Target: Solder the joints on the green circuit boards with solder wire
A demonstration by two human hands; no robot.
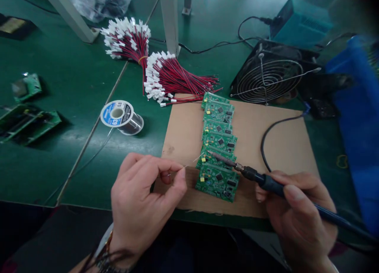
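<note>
Between thumb and forefinger, my left hand (148, 190) pinches a thin solder wire (197, 158), whose free end reaches the circuit boards. My right hand (299, 210) is wrapped round the handle of a soldering iron (269, 183). The iron's tip lies over a board near the front of the row, close to the wire's end; whether they touch I cannot tell. Several green circuit boards (218, 178) overlap in a row on a cardboard sheet (183, 135). Left of the cardboard stands a solder spool (132, 123), with wire trailing from it.
Two bundles of red and black wires with white connectors (177, 75) lie behind the cardboard. A black fan (266, 75) with a wire guard stands at back right, near a teal box (299, 22) and a blue bin (352, 115). Other boards (29, 123) sit at left.
</note>
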